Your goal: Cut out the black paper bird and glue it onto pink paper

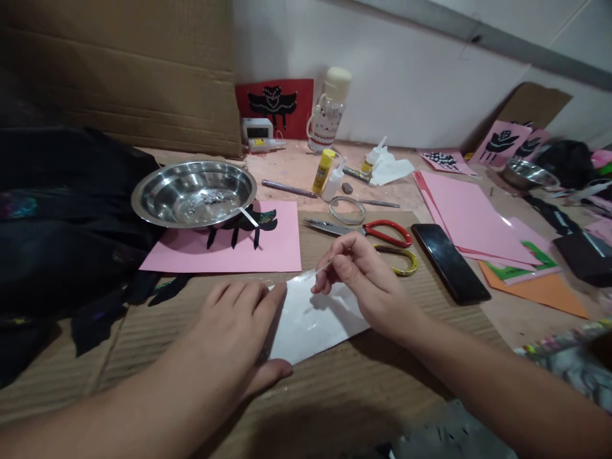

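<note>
A white glossy sheet (306, 325) lies on the brown cardboard in front of me. My left hand (241, 325) rests at its left edge, thumb and fingers apart, pressing it down. Over the sheet's upper right part is my right hand (356, 277), thumb and index finger pinched on a thin clear strip (322, 266). Just beyond my hands are red-handled scissors (387, 233) and a yellow handle loop (404, 260). A metal bowl (194, 194) sits to the upper left, partly over a pink card (282, 245) with a black cut-out shape.
A black phone (449, 262) lies right of the scissors. Behind stand a glue stick (324, 171), a small white bottle (333, 183) and a drinking bottle (329, 111). Pink sheets (478, 217) are stacked right; black fabric (71, 210) fills the left.
</note>
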`<move>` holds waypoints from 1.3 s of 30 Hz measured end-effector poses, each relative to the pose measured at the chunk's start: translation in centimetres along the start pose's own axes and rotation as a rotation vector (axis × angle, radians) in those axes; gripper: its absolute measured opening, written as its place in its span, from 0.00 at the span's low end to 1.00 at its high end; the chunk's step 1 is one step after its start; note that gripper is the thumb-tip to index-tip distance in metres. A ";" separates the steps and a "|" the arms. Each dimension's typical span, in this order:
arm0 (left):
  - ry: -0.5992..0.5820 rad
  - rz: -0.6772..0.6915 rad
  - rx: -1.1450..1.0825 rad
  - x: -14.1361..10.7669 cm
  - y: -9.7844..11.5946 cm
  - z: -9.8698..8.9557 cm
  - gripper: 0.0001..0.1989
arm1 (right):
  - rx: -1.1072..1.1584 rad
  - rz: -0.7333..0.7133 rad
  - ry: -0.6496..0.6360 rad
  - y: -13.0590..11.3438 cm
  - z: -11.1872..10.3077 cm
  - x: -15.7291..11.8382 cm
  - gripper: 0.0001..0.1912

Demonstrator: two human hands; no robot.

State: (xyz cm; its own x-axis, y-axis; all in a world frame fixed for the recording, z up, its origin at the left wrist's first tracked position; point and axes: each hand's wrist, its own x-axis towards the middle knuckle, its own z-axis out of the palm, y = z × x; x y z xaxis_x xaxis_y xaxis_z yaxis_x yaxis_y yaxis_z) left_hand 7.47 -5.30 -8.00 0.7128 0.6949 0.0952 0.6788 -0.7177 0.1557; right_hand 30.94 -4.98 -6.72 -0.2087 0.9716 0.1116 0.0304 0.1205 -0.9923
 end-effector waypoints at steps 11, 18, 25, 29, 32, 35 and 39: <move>0.073 0.000 -0.055 0.0 -1.3 0.7 0.51 | 0.077 0.169 -0.072 -0.7 -2.2 0.6 0.15; -0.036 -0.051 -0.119 0.7 -2.7 1.2 0.50 | 0.052 0.229 -0.083 0.0 -3.1 1.2 0.15; -0.092 -0.067 -0.207 1.5 -2.6 -0.5 0.46 | 0.193 0.415 -0.248 -2.4 -3.1 1.1 0.17; -0.116 -0.079 -0.302 1.7 -2.7 -1.0 0.39 | 0.238 0.494 -0.385 -3.6 -3.3 0.8 0.12; -0.066 -0.075 -0.383 2.1 -3.0 -0.9 0.25 | 0.166 0.503 -0.479 -3.6 -3.7 0.8 0.11; -0.039 -0.080 -0.467 2.6 -3.5 -0.6 0.15 | 0.010 0.437 -0.535 -3.4 -3.8 0.7 0.11; -0.058 -0.073 -0.573 3.4 -3.9 -0.6 0.08 | -0.127 0.331 -0.611 -3.9 -3.6 0.6 0.10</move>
State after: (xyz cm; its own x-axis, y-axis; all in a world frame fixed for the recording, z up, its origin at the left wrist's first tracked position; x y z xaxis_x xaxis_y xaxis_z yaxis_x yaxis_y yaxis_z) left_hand 7.12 -0.05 -7.67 0.6872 0.7263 0.0123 0.5344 -0.5169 0.6687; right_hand 34.25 -4.13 -2.57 -0.6792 0.6773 -0.2827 0.2931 -0.1028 -0.9505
